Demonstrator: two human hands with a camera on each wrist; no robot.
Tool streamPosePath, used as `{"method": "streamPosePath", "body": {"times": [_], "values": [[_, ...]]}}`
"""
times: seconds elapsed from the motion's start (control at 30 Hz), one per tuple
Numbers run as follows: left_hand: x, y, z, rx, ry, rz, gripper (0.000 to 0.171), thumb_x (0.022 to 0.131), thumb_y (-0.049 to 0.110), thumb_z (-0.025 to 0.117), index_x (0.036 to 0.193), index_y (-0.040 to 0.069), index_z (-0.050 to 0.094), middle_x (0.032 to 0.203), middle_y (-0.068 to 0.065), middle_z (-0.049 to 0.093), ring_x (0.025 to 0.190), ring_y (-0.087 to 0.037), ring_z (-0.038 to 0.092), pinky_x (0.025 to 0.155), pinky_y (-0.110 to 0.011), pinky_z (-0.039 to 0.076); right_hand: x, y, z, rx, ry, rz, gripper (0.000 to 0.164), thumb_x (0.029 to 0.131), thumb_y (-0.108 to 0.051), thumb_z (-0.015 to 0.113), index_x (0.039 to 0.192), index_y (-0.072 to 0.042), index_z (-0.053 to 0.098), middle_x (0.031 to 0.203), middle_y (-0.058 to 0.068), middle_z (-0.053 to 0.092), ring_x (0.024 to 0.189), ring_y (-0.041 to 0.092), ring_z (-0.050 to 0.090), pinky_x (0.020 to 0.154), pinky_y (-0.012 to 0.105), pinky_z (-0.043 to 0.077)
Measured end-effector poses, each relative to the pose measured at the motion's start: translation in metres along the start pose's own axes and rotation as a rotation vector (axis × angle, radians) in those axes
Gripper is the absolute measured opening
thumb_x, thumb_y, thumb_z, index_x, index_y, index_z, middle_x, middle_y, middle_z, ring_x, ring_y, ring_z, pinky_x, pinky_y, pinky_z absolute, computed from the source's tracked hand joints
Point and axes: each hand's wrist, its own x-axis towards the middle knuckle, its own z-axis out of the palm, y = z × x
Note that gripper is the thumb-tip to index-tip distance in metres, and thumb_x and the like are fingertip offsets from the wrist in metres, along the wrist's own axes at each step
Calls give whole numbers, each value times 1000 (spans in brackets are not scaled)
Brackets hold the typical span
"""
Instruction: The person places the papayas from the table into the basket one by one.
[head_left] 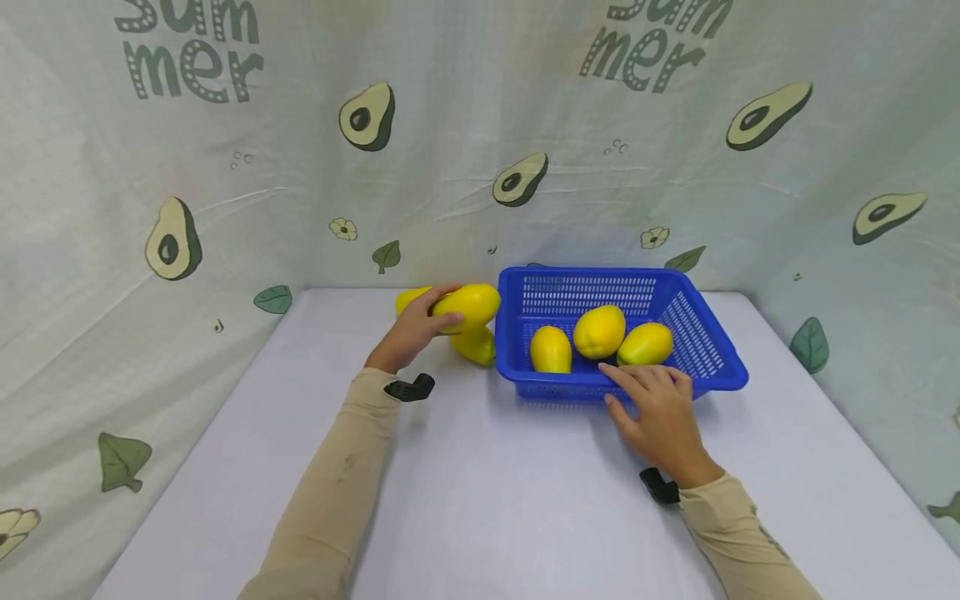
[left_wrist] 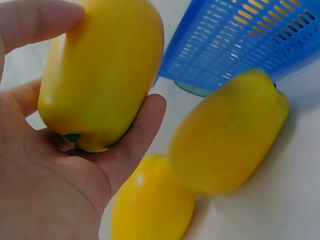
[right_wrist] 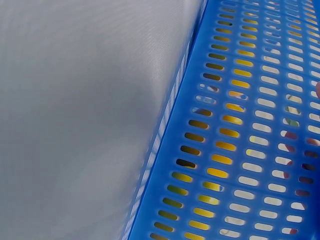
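Note:
In the head view my left hand (head_left: 415,327) grips a yellow, mango-like fruit (head_left: 470,307) just left of the blue basket (head_left: 621,388). Thumb and fingers wrap round its sides, and a small green stem spot shows at its lower end in the left wrist view. Beneath the held fruit lie two similar yellow fruits, one (left_wrist: 230,135) close to the basket wall and another (left_wrist: 152,205) beside it. My right hand (head_left: 663,415) holds the basket's front rim, fingers over the edge and thumb outside. Slotted basket wall (right_wrist: 240,130) fills much of the right wrist view.
Inside the basket sit three yellow fruits: one at the left (head_left: 551,350), one in the middle (head_left: 600,332) and a greener one (head_left: 646,343). The basket stands on a white-covered table (head_left: 510,500). Behind it hangs a printed curtain (head_left: 442,125).

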Motion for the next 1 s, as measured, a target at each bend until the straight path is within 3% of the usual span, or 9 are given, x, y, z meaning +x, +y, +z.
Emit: {"method": "streamPosePath", "body": {"times": [0.2,0.43,0.7,0.9,1.0], "values": [[9,13,5,34,-10,44,61,94,31,71,149,25,47,143,-2,50,120,-25,53,105,-42,44,6,4,0,-4,11,-13,44,88,-25,66,130,-14,68,110,11,68,104,35,56,93,58,30],[14,23,12,52,14,45,62,92,41,73,148,31,49,142,3,51,119,-22,53,104,-40,44,5,2,-1,14,14,-9,43,86,-23,70,128,-14,69,110,12,68,103,36,56,92,58,30],[19,35,20,20,-7,44,60,93,38,72,148,28,49,139,2,52,116,-20,57,100,-35,48,3,2,-4,6,17,3,43,85,-21,72,127,-13,69,110,12,68,103,36,56,92,58,30],[23,43,25,-43,-48,66,60,95,32,71,149,22,48,138,-4,53,113,-25,61,97,-44,52,2,0,-2,5,-4,8,45,86,-22,72,130,-15,68,111,11,68,105,35,56,93,59,30],[24,47,28,-1,-60,67,60,95,35,70,149,22,48,138,-4,52,113,-25,60,99,-46,50,0,-1,-1,-2,-17,16,45,87,-24,69,130,-16,68,111,10,68,105,35,56,94,59,30]]}}
